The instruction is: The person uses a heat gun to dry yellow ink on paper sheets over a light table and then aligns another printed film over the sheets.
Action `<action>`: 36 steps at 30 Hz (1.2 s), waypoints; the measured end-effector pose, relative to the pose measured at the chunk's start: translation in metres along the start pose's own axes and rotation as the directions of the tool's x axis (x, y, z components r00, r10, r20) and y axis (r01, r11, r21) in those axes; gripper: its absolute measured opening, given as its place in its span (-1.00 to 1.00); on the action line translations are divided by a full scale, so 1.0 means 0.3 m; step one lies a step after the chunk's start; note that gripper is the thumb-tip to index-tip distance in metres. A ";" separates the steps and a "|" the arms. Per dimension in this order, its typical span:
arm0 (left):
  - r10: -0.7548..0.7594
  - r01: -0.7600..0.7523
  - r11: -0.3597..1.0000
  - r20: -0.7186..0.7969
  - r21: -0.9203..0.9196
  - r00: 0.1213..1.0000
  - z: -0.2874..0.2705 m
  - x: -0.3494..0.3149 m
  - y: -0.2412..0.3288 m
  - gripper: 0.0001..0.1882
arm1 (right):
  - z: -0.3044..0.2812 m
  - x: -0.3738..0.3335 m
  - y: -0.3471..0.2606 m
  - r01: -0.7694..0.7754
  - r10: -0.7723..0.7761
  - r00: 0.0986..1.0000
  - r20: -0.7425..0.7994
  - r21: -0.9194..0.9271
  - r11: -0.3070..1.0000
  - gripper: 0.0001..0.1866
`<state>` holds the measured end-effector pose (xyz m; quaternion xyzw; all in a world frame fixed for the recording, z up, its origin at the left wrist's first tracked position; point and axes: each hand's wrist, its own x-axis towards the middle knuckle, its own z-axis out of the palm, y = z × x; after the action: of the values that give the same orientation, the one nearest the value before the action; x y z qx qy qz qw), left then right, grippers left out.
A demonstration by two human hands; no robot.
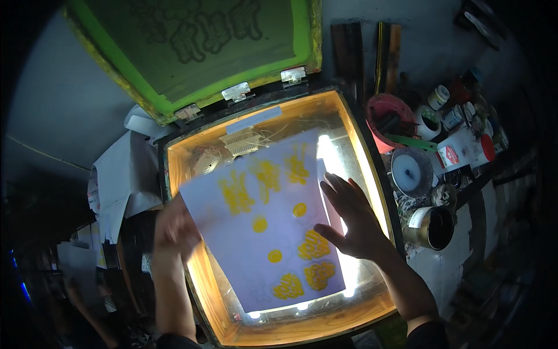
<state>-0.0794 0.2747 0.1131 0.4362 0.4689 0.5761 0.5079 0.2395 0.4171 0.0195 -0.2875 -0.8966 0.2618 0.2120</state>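
Observation:
A white sheet [232, 250] with yellow printed patches lies tilted over a lit box with a glass top and wooden frame [372, 308]. My right hand [354, 224] is open at the sheet's right edge, fingers stretched out and the thumb tip over the paper. At the left edge, my left hand [177, 230] is smeared by motion; whether its fingers grip the paper cannot be made out. The sheet's upper left corner is blurred too. A green screen frame [232, 75] stands raised on hinges [235, 92] behind the box.
On the right stand a red bucket [381, 139], a bowl of pale liquid [410, 170], a dark open can [430, 228] and several jars [429, 122]. White paper [125, 174] is stacked at left. Lower left, another person's arm [90, 314] reaches toward a pale sheet [78, 264].

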 end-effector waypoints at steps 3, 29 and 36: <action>0.126 -0.270 0.852 0.327 0.448 0.937 0.209 -0.062 0.089 -0.29 | -0.018 -0.017 -0.003 -0.016 0.016 1.000 -0.003 -0.064 0.998 -0.20; 0.364 0.028 0.528 -0.256 0.849 0.895 0.077 0.080 -0.223 -0.27 | 0.009 -0.031 0.023 -0.106 0.116 0.990 -0.081 0.111 0.988 -0.20; 0.016 -0.275 0.242 0.279 0.931 0.960 0.299 0.145 -0.292 -0.17 | 0.001 -0.037 0.017 -0.176 0.191 0.979 -0.074 0.177 0.968 -0.31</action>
<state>0.0193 0.3304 0.0443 0.7545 0.6222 0.1656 0.1274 0.2496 0.4135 0.0136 -0.3617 -0.8301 0.3423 0.2510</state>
